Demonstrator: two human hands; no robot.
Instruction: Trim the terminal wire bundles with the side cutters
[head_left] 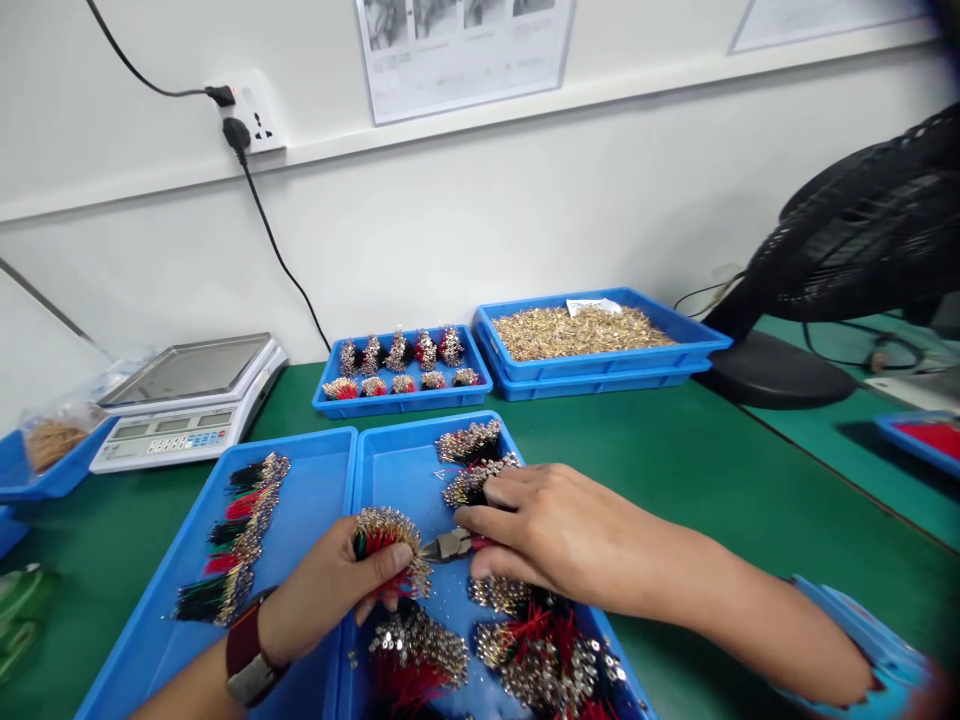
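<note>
My left hand is closed around a bundle of short red and green wires with metal terminals on their ends. In my right hand are pliers with a short metal head and red handles, mostly covered by my fingers. Their jaw tips touch or nearly touch the right side of the bundle. Both hands are above a blue tray holding several more wire bundles. The left-hand blue tray carries a row of black and red wire bundles.
A digital scale stands at the back left. Behind the hands are a small blue tray of bundles and stacked trays of loose brass-coloured terminals. A black fan is at right; green tape lies far left.
</note>
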